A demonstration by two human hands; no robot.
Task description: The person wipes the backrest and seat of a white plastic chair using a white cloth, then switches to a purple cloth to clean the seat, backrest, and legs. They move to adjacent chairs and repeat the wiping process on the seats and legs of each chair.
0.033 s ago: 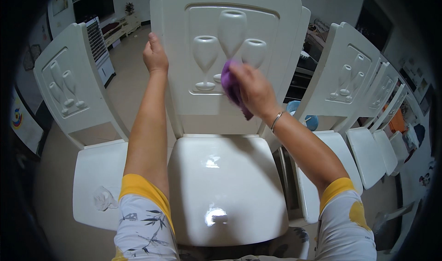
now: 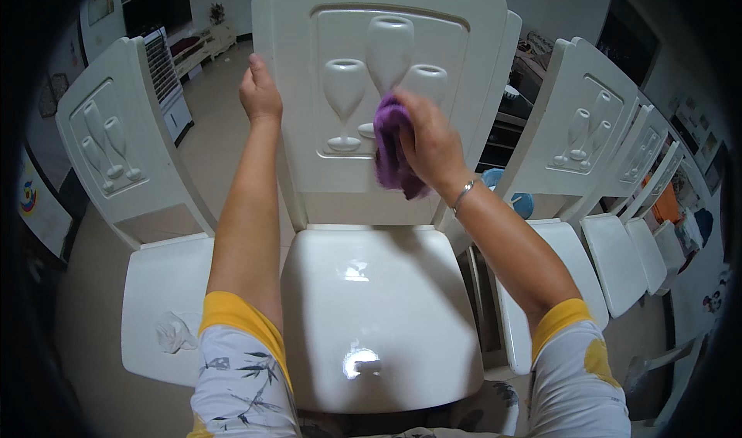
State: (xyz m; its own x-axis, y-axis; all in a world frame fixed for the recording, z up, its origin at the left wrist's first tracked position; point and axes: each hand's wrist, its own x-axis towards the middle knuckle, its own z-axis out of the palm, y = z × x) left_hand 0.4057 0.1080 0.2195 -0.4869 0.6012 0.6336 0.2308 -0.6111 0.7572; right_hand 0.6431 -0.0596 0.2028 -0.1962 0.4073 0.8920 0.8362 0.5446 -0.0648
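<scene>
In front of me stands a glossy white chair, its tall backrest carved with raised wine glasses. My left hand grips the left edge of that backrest, thumb up; the fingers behind the edge are hidden. Bunched in my right hand is a purple cloth, held at the lower middle of the carved panel and covering part of the glasses. A bracelet circles my right wrist. Whether the whole cloth presses on the panel I cannot tell.
To the left, another white chair bears a crumpled white tissue. More white chairs line the right side, with a blue bucket behind the nearest. Farther back are a white air cooler and a television.
My right hand has shifted slightly with the purple cloth, and more of the cloth shows, hanging fuller below the fingers. My left hand stays on the backrest edge.
</scene>
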